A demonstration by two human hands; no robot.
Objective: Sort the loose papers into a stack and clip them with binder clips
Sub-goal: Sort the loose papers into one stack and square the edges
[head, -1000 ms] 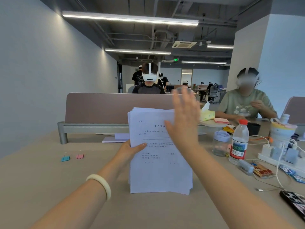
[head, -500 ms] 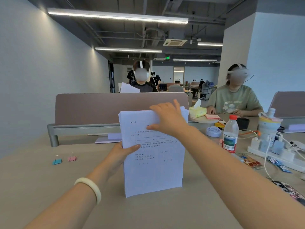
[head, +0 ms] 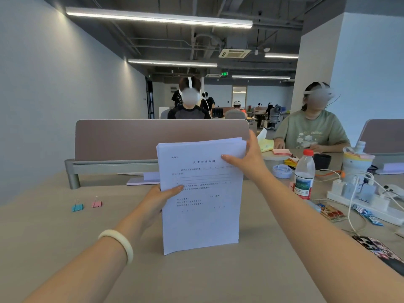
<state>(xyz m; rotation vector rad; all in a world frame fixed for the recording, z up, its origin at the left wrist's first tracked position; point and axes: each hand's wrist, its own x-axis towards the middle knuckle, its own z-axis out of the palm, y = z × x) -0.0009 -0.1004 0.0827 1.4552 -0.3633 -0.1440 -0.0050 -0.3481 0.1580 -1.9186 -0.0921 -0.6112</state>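
Paper, a thick stack of white printed sheets [head: 200, 197], stands upright on its lower edge on the beige counter [head: 54, 237] straight in front of me. My left hand [head: 160, 199] grips the stack at the middle of its left edge, thumb across the front sheet. My right hand [head: 247, 158] is closed on the upper right corner, thumb on the front and fingers behind. The top edge looks slightly fanned; the bottom edge sits on the counter.

Bare counter lies open to my left and toward me. A small blue binder clip [head: 77, 207] and a small pink binder clip [head: 96, 203] sit just beside each other, well apart from the stack, to its left. To my right the room is tight: a clear plastic water bottle with a red cap [head: 304, 173], a white power strip with cables [head: 363, 200] and a phone [head: 376, 248]. A grey-brown divider panel [head: 122, 138] closes off the far edge.

Half a second ago my right hand lay over the top of the stack; now it has slid to the right corner.
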